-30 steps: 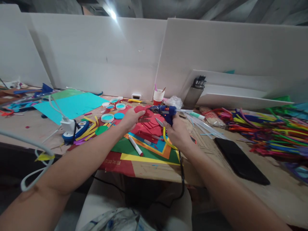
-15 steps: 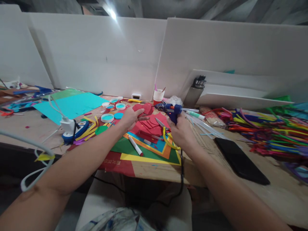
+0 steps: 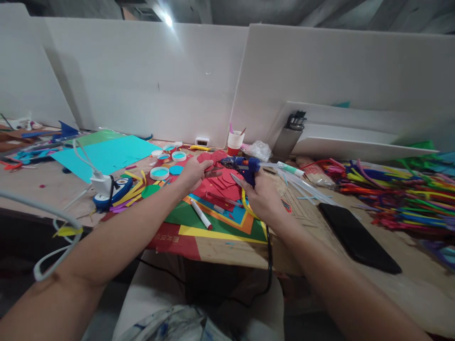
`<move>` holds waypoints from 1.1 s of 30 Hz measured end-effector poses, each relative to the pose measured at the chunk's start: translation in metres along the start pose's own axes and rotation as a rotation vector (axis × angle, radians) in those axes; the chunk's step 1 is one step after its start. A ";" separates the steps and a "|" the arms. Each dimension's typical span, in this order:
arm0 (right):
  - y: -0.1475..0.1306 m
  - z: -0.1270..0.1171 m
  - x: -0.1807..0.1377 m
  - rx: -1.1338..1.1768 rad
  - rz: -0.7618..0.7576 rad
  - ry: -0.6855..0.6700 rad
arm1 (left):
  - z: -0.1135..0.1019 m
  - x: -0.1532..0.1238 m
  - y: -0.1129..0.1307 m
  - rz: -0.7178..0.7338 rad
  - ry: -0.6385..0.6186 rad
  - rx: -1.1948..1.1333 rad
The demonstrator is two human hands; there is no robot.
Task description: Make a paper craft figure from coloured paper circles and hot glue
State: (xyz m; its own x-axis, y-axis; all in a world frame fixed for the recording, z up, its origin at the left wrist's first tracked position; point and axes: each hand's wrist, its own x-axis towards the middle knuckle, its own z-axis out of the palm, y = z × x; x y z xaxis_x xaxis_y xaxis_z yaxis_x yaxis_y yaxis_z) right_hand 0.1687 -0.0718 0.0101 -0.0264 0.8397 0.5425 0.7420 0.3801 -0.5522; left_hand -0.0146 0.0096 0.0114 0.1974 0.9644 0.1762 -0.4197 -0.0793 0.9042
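My left hand (image 3: 196,174) pinches a red paper cutout (image 3: 216,156) above the pile on the table. In my right hand (image 3: 263,192) is a blue hot glue gun (image 3: 245,165), its nozzle pointing left at the red cutout; whether it touches the paper I cannot tell. A clear glue stick runs out of the gun's back, and a black cord (image 3: 269,251) hangs below. Beneath both hands lie several red paper pieces (image 3: 227,182). Scissors with yellow handles (image 3: 245,201) rest partly hidden under my right hand.
A white marker (image 3: 201,214) lies on stacked coloured sheets (image 3: 220,232). White-rimmed round pieces (image 3: 159,173), a power strip (image 3: 113,195) and a turquoise sheet (image 3: 110,156) are at left. Paper cups (image 3: 235,142) stand behind. At right are a black phone (image 3: 359,237), glue sticks and pipe cleaners (image 3: 408,199).
My right hand has brought the glue gun leftward, so its nozzle is now at the red paper cutout. My left hand stays nearly in place, still pinching the cutout.
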 end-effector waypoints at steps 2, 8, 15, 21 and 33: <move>0.000 0.000 0.001 0.001 0.013 0.008 | 0.000 -0.001 -0.002 -0.014 -0.041 0.020; 0.003 -0.003 0.003 0.013 0.027 0.043 | -0.003 0.000 -0.006 -0.043 -0.127 0.090; 0.000 0.000 0.002 -0.011 0.042 0.003 | -0.002 0.001 -0.005 -0.022 -0.116 0.082; 0.004 -0.002 0.001 0.024 -0.022 -0.006 | -0.003 0.002 0.002 0.016 0.003 0.029; 0.004 -0.001 0.001 -0.041 -0.016 -0.031 | -0.002 0.002 0.004 -0.011 0.020 0.007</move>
State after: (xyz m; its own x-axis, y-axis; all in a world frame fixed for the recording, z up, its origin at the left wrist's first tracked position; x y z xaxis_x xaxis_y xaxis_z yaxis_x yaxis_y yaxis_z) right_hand 0.1725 -0.0700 0.0092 -0.0584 0.8455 0.5307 0.7683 0.3775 -0.5169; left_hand -0.0172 0.0113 0.0143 0.1842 0.9700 0.1585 -0.4111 -0.0704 0.9088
